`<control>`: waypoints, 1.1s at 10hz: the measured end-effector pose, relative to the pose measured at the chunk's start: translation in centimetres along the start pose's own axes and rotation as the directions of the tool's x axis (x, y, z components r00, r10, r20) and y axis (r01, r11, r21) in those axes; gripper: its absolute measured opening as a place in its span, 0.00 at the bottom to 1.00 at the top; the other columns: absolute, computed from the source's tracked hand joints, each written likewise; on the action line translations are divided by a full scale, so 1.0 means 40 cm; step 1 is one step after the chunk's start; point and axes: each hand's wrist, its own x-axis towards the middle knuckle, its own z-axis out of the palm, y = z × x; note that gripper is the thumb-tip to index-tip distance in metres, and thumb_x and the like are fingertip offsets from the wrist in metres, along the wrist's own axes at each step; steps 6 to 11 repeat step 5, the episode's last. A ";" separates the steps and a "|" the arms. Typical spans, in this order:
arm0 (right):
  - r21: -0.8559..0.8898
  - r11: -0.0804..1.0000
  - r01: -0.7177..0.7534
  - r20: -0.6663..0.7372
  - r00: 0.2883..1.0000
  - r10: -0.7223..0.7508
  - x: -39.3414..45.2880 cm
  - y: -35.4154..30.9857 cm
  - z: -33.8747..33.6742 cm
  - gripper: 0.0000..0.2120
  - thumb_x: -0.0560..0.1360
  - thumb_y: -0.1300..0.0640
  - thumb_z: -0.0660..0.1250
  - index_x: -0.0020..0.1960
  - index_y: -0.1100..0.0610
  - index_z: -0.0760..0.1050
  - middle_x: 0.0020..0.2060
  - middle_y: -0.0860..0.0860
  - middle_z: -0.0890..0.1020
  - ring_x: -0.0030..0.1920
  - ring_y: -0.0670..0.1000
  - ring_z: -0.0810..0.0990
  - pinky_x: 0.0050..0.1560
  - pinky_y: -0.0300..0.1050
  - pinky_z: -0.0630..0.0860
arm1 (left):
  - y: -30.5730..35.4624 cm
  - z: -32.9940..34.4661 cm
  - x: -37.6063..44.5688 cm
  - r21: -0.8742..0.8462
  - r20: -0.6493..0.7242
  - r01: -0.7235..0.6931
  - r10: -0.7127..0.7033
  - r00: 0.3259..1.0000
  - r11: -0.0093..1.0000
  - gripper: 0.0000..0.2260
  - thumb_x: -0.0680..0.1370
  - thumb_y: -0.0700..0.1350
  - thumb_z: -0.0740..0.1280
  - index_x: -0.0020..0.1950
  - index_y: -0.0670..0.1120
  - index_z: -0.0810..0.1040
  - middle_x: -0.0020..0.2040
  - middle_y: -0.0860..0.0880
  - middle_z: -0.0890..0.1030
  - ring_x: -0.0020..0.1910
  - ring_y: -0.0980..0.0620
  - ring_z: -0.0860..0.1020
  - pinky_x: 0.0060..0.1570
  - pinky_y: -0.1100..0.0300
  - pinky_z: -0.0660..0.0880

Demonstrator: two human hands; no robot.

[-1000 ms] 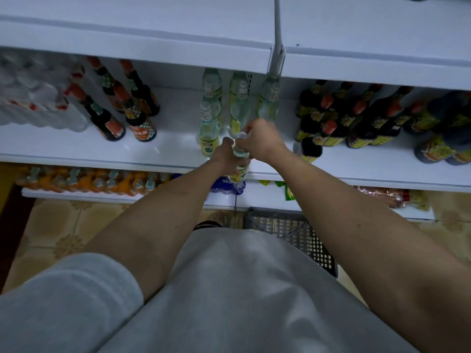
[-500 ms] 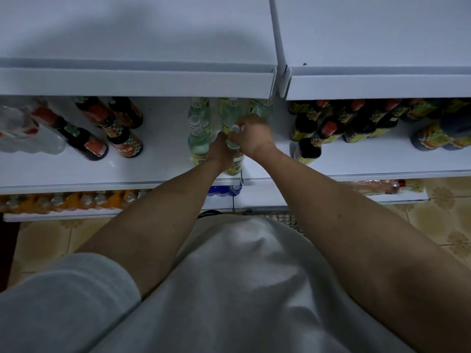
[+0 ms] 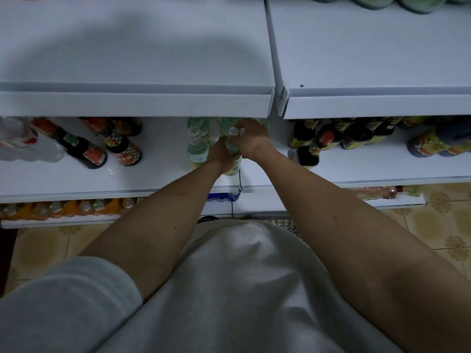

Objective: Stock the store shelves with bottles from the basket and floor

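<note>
Both my hands hold one clear bottle (image 3: pixel 235 166) with a pale yellow label, upright on the white middle shelf (image 3: pixel 163 178) near its front edge. My left hand (image 3: pixel 221 155) wraps its lower body. My right hand (image 3: pixel 251 140) grips its neck just under the white cap. A matching clear bottle (image 3: pixel 197 146) stands just to the left, and more of the same stand behind, partly hidden by the upper shelf. The basket (image 3: pixel 286 224) on the floor shows only as a sliver behind my shirt.
Dark sauce bottles with red caps stand on the shelf at left (image 3: pixel 122 146) and right (image 3: pixel 323 142). Plastic-wrapped clear bottles (image 3: pixel 23 141) sit far left. The bare upper shelf (image 3: pixel 142 98) overhangs the row. Orange drinks (image 3: pixel 63 207) fill the bottom shelf above the tiled floor (image 3: pixel 446 233).
My head has moved up and forward, so the upper shelf covers more of the bottle row and the basket is nearly hidden. Both hands pushed the bottle slightly deeper onto the shelf.
</note>
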 end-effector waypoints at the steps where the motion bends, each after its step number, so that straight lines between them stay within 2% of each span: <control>1: 0.023 1.000 -0.018 0.032 0.999 0.018 -0.012 0.005 -0.007 0.20 0.77 0.56 0.67 0.67 0.59 0.72 0.62 0.58 0.78 0.56 0.60 0.81 0.55 0.53 0.80 | 0.007 -0.008 -0.009 -0.017 -0.009 0.030 -0.031 0.999 0.999 0.22 0.74 0.46 0.71 0.65 0.39 0.72 0.59 0.41 0.80 0.58 0.40 0.78 0.54 0.51 0.74; 2: 0.071 0.997 -0.011 0.047 0.999 0.008 -0.042 0.025 -0.021 0.23 0.78 0.53 0.67 0.70 0.60 0.68 0.61 0.60 0.79 0.54 0.59 0.81 0.54 0.53 0.80 | 0.011 -0.011 -0.024 -0.046 -0.045 0.083 -0.085 0.995 0.996 0.27 0.73 0.48 0.72 0.67 0.39 0.70 0.61 0.41 0.78 0.59 0.41 0.77 0.54 0.52 0.74; 3: 0.050 0.998 0.024 0.055 0.998 -0.027 -0.067 0.042 -0.032 0.22 0.79 0.52 0.66 0.69 0.62 0.69 0.59 0.61 0.79 0.52 0.59 0.80 0.52 0.52 0.79 | 0.007 -0.018 -0.047 -0.041 -0.070 0.110 -0.112 0.991 0.993 0.32 0.72 0.50 0.73 0.72 0.40 0.66 0.66 0.42 0.76 0.63 0.41 0.76 0.58 0.52 0.74; 4: -0.010 0.999 0.050 0.031 0.998 -0.049 -0.102 0.083 -0.051 0.20 0.79 0.51 0.65 0.67 0.62 0.71 0.59 0.59 0.79 0.56 0.59 0.78 0.48 0.45 0.72 | 0.036 -0.042 -0.113 -0.031 -0.132 0.092 -0.096 0.987 0.995 0.35 0.74 0.49 0.73 0.75 0.41 0.62 0.69 0.42 0.73 0.65 0.41 0.74 0.61 0.52 0.73; 5: -0.003 0.999 0.050 0.005 0.999 -0.050 -0.129 0.118 -0.061 0.19 0.79 0.49 0.65 0.64 0.60 0.74 0.57 0.57 0.80 0.55 0.58 0.78 0.47 0.44 0.70 | 0.048 -0.055 -0.165 -0.088 -0.173 0.088 -0.102 0.980 0.992 0.32 0.75 0.46 0.73 0.74 0.41 0.62 0.66 0.41 0.75 0.64 0.40 0.75 0.58 0.53 0.73; 11: -0.003 0.999 0.050 0.005 0.999 -0.050 -0.129 0.118 -0.061 0.19 0.79 0.49 0.65 0.64 0.60 0.74 0.57 0.57 0.80 0.55 0.58 0.78 0.47 0.44 0.70 | 0.048 -0.055 -0.165 -0.088 -0.173 0.088 -0.102 0.980 0.992 0.32 0.75 0.46 0.73 0.74 0.41 0.62 0.66 0.41 0.75 0.64 0.40 0.75 0.58 0.53 0.73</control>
